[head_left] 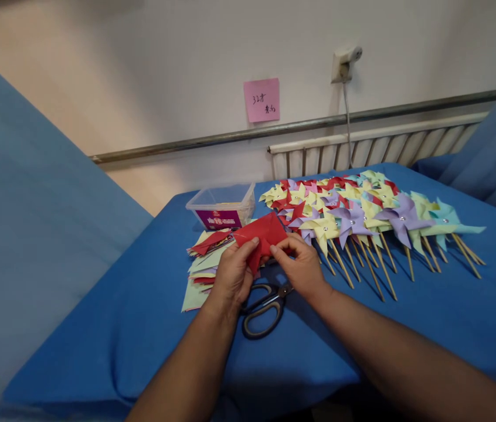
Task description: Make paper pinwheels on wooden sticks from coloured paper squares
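Hands are both pinched on one red paper square (262, 235), left hand (231, 275) at its near edge, right hand (301, 266) on the right corner, held up over the scissors (262, 305) so it's clear of the paper stack (204, 264). Plastic tub (223, 205) behind looks empty, hard to tell. Pinwheels (362, 217) lie fanned out on the right
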A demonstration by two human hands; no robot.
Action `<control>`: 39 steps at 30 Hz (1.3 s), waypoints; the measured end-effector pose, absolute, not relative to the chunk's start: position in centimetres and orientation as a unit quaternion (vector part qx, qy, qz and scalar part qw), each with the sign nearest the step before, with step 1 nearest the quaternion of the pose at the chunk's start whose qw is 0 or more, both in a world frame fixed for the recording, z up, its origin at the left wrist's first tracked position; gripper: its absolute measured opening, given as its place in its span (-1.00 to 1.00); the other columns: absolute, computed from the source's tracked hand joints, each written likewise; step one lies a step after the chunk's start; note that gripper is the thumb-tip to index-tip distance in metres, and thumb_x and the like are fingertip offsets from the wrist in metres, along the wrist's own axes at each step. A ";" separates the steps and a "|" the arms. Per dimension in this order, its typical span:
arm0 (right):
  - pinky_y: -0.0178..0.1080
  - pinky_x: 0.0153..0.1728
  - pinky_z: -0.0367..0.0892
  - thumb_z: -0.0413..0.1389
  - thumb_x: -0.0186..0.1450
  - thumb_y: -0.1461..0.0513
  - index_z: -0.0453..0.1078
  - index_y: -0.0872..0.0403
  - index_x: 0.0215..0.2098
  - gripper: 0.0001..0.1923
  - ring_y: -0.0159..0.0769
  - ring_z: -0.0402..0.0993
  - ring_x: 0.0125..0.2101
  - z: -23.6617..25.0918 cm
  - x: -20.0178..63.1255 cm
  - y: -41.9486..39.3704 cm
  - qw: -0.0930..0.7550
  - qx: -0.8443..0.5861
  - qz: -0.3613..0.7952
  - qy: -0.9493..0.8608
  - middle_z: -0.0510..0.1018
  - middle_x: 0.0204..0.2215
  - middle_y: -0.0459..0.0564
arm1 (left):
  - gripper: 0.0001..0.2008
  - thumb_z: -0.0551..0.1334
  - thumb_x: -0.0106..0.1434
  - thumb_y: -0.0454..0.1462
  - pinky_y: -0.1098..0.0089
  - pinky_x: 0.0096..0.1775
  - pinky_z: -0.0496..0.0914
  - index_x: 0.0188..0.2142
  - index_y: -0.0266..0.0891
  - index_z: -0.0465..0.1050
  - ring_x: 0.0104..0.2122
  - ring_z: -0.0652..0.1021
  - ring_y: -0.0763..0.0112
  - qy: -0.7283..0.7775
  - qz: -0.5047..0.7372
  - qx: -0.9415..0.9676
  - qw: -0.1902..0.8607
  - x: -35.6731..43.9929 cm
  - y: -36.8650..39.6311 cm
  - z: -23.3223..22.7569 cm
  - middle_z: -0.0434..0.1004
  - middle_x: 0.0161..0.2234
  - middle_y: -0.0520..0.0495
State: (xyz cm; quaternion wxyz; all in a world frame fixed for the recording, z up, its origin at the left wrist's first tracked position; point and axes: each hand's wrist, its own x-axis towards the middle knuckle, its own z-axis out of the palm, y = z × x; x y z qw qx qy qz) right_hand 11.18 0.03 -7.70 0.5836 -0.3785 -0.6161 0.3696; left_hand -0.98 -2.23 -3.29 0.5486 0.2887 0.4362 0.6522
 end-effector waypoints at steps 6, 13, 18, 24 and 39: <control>-0.29 -0.38 0.27 0.13 0.24 0.19 0.40 0.06 -0.52 -0.81 -0.36 0.36 -0.46 -7.7 11.1 -0.1 0.587 -0.377 0.380 -0.608 0.43 -0.51 -0.11 | -0.75 0.41 -0.05 -0.35 0.47 -0.42 0.47 -0.32 -0.37 0.53 -0.52 0.54 0.46 0.449 0.643 0.289 0.549 -0.8 -2.4 -3.2 0.61 -0.41 -0.10; -0.29 -0.41 0.27 0.14 0.23 0.14 0.40 0.06 -0.52 -0.79 -0.36 0.36 -0.48 -7.8 11.1 0.0 0.585 -0.389 0.397 -0.591 0.45 -0.53 -0.11 | -0.80 0.41 -0.06 -0.36 0.47 -0.37 0.47 -0.38 -0.36 0.54 -0.48 0.54 0.45 0.450 0.632 0.313 0.548 -0.8 -2.6 -3.2 0.59 -0.45 -0.08; -0.29 -0.40 0.27 0.15 0.23 0.11 0.41 0.06 -0.51 -0.77 -0.35 0.36 -0.48 -8.0 11.1 0.2 0.587 -0.388 0.404 -0.585 0.45 -0.53 -0.11 | -0.82 0.41 -0.04 -0.36 0.45 -0.35 0.45 -0.39 -0.36 0.54 -0.48 0.53 0.45 0.444 0.630 0.336 0.542 -0.9 -2.6 -3.4 0.58 -0.44 -0.08; -0.28 -0.38 0.29 0.14 0.24 0.11 0.43 0.06 -0.49 -0.78 -0.33 0.39 -0.46 -7.7 11.1 -0.1 0.583 -0.395 0.414 -0.576 0.50 -0.51 -0.09 | -0.82 0.42 -0.04 -0.36 0.46 -0.34 0.43 -0.38 -0.36 0.54 -0.49 0.51 0.47 0.445 0.627 0.349 0.536 -1.0 -2.5 -3.6 0.57 -0.45 -0.06; -0.28 -0.39 0.31 0.15 0.23 0.12 0.44 0.05 -0.52 -0.78 -0.33 0.40 -0.47 -7.4 11.0 -0.1 0.573 -0.411 0.396 -0.588 0.52 -0.52 -0.08 | -0.76 0.45 -0.10 -0.34 0.42 -0.33 0.44 -0.38 -0.36 0.56 -0.49 0.54 0.43 0.470 0.620 0.337 0.530 -0.8 -2.4 -3.4 0.60 -0.44 -0.10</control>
